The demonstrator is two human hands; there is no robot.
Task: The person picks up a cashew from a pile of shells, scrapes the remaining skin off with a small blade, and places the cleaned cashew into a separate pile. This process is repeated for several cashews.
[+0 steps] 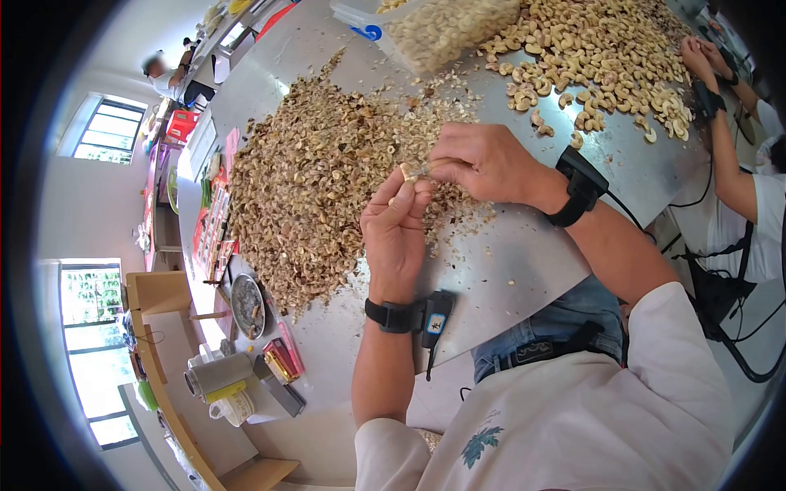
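Note:
My left hand (395, 225) is closed, pinching a pale cashew (407, 171) upright between thumb and fingertips. My right hand (483, 164) meets it from the right, its thumb and forefinger pressed together on a small thin tool (424, 168) whose greyish tip is right at the cashew. Most of that tool is hidden by the fingers. Both hands are over the near edge of a broad heap of brown cashew skins and bits (315, 192) on the metal table (524, 245).
A clear plastic tub of cashews (446, 37) stands at the back. Right of it spreads a pile of whole cashews (606, 57), where another person's hands (702, 61) work. On the left are a round metal dish (247, 307), a grey cylinder (219, 375) and a mug (233, 407). Someone sits far back (176, 80).

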